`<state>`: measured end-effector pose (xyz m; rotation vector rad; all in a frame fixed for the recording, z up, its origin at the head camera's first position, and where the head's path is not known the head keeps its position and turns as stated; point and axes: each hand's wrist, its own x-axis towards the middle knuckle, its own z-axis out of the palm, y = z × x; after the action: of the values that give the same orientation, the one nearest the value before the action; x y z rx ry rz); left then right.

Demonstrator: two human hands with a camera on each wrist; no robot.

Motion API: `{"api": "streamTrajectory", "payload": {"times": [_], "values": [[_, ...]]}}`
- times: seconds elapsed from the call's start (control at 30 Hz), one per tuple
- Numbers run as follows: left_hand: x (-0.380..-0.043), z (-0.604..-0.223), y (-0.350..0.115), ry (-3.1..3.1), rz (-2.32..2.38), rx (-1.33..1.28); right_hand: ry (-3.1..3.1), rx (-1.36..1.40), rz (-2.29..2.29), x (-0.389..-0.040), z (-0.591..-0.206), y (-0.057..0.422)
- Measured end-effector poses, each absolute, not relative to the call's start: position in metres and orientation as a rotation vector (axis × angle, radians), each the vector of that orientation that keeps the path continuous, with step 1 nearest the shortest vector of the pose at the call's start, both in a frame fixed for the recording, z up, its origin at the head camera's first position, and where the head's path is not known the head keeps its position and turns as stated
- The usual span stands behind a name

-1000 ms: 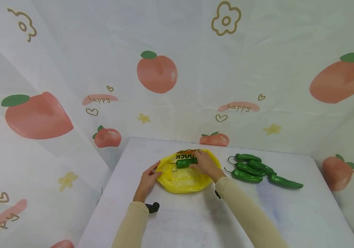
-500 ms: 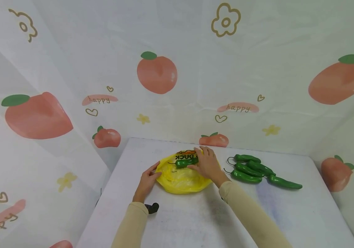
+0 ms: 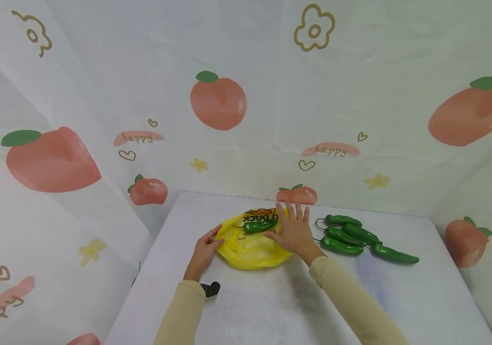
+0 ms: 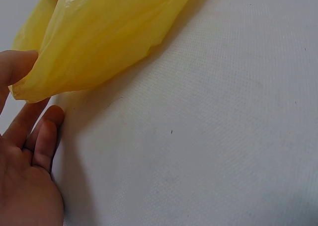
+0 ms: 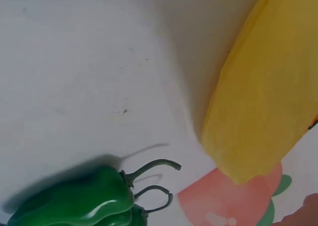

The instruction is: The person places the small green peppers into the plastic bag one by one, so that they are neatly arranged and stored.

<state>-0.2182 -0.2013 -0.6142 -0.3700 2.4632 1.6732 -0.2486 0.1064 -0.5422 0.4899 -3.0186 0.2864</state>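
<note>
A yellow plastic bag [image 3: 256,262] with dark lettering lies opened out on the white table. Inside it, toward the back, rests a green chili pepper [image 3: 256,226], and a second thin stem shows just below that one. My left hand [image 3: 204,251] pinches the bag's left edge; in the left wrist view the thumb is on one side of the yellow plastic [image 4: 109,42] and a finger behind it. With fingers straight and spread, my right hand [image 3: 296,235] is at the bag's right edge, holding nothing. Whether it touches the plastic I cannot tell.
Several green chili peppers [image 3: 342,235] lie in a loose group on the table [image 3: 250,306], right of the bag. Behind the table rises a white printed sheet [image 3: 254,158]. A black device [image 3: 211,289] sits by the left wrist.
My right hand has let go of the chili pepper in the bag, straightened its fingers and moved slightly right. The left hand keeps its place on the bag's edge.
</note>
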Motion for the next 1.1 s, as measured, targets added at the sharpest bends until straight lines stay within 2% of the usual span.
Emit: {"api": "streamTrajectory", "payload": {"times": [1.1], "values": [[-0.217,-0.612,-0.202,2.477,1.65,-0.352,-3.064,0.265,0.382,-0.225,-0.558,0.166]]}}
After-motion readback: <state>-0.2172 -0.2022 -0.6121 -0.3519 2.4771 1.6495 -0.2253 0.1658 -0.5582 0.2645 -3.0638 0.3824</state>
